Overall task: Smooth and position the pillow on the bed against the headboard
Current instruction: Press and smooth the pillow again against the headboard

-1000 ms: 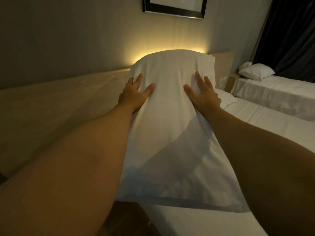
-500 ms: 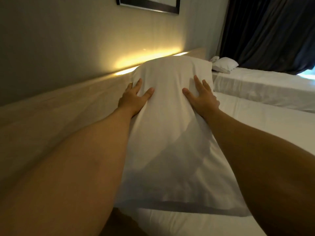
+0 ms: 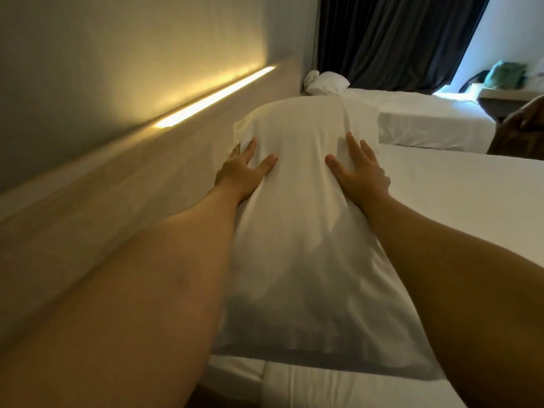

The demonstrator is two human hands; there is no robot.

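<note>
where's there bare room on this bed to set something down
Bare sheet lies right of the pillow, past the right hand, out to the bed's far edge. It is crowded on the left: the left hand sits between pillow and headboard.

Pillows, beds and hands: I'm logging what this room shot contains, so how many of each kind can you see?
Pillows: 2, the pillow under the hands and a far pillow on the other bed.
Beds: 2, the near bed and the far bed.
Hands: 2, left hand and right hand, both flat on the near pillow.
Total: 6
</note>
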